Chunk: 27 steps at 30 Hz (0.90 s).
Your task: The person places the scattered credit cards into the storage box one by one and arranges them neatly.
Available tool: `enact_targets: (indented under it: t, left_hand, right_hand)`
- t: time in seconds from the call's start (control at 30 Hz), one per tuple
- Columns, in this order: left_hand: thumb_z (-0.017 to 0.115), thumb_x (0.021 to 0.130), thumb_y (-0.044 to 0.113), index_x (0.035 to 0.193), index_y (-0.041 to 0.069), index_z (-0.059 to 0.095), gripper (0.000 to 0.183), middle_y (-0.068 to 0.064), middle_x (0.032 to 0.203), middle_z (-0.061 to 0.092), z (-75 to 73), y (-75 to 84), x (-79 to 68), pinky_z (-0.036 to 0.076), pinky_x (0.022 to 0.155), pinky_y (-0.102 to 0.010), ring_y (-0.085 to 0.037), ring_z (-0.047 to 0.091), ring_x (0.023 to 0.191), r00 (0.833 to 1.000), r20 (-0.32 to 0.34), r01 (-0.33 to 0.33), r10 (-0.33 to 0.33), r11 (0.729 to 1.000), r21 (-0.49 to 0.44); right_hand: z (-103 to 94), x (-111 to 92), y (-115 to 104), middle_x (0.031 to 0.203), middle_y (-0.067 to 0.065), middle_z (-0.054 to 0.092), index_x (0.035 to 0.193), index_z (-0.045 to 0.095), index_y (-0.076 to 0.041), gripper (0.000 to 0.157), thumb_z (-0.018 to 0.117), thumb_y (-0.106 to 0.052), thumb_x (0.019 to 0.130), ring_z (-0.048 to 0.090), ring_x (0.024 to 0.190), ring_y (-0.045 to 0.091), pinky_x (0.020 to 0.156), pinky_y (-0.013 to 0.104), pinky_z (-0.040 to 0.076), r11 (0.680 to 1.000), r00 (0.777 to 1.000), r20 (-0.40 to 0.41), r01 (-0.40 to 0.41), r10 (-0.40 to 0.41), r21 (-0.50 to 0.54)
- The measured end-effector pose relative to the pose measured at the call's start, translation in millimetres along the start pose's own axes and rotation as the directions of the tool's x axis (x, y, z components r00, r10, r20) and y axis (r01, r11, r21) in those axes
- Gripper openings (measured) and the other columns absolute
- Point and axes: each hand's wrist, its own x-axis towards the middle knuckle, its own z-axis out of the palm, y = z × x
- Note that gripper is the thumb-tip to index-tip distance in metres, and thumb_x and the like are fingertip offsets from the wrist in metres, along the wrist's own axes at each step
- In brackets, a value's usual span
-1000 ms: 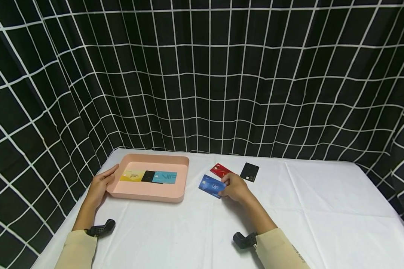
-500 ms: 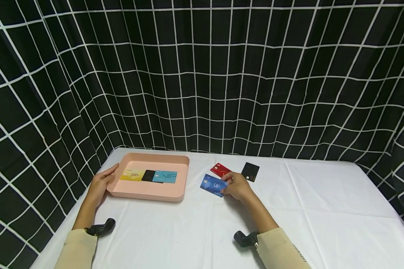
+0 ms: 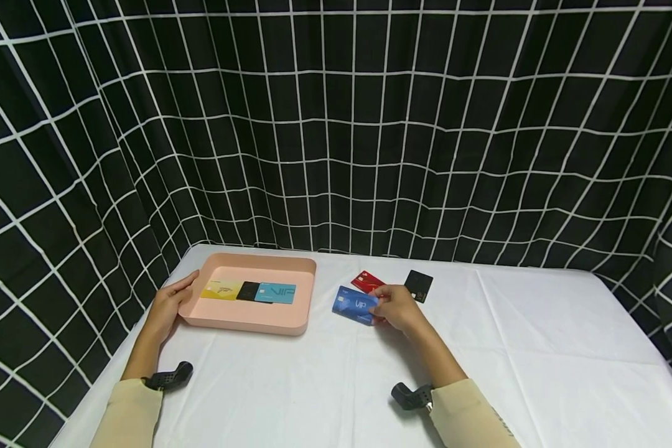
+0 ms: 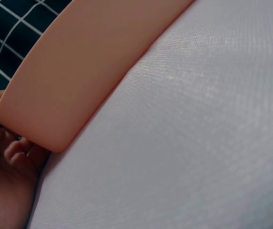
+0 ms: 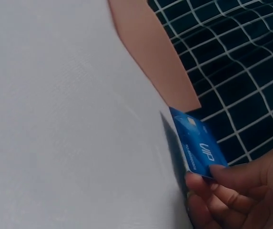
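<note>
Between the thumb and fingers of my right hand (image 3: 400, 308) is a blue VIP bank card (image 3: 351, 303), pinched at its right end. In the right wrist view the card (image 5: 196, 143) is tilted above the cloth, its shadow beneath. A red card (image 3: 366, 281) lies just behind it, partly covered by my hand, and a black card (image 3: 419, 285) lies to the right. My left hand (image 3: 165, 308) holds the left side of a pink tray (image 3: 246, 324); in the left wrist view its fingers (image 4: 17, 155) curl by the tray's wall. Inside lie a yellow card (image 3: 219, 290), a black card (image 3: 247, 290) and a light-blue VIP card (image 3: 276, 293).
A white cloth (image 3: 291, 392) covers the table. Black curtains with a white grid (image 3: 369, 155) hang behind and at both sides. Each wrist wears a small black camera, one of them the right-hand camera (image 3: 411, 396).
The blue card has risen slightly off the cloth in my right hand, its near edge tipping up. My left hand has stayed at the tray, and the other cards lie as before.
</note>
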Motion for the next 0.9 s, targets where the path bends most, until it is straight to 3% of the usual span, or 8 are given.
enact_targets:
  t: [0.33, 0.9]
  left_hand:
    - [0.04, 0.108, 0.008, 0.154, 0.0, 0.037, 0.047, -0.014, 0.162, 0.03, 0.4, -0.6, 1.6, 0.034, 0.11, -0.014, -0.026, 0.021, 0.153, 1.0, 0.006, -0.008, 0.008, 1.0, -0.006]
    - [0.039, 0.107, 0.007, 0.154, -0.001, 0.036, 0.047, -0.015, 0.163, 0.028, -0.7, -1.6, 0.8, 0.033, 0.11, -0.013, -0.027, 0.019, 0.153, 1.0, 0.007, -0.007, 0.007, 1.0, 0.004]
  right_hand:
    - [-6.2, -4, -12, 0.067, 0.007, 0.058, 0.122, 0.056, 0.019, 0.034, 0.064, 0.014, 0.088, 0.063, 0.052, 0.014, 0.05, 0.028, 0.056, 0.994, 0.999, 0.042, 0.03, -0.034, 0.108]
    - [-6.6, -7, -24, 0.066, 0.006, 0.058, 0.122, 0.056, 0.02, 0.034, 0.061, 0.015, 0.089, 0.064, 0.055, 0.014, 0.052, 0.024, 0.053, 0.987, 0.997, 0.071, 0.032, -0.043, 0.16]
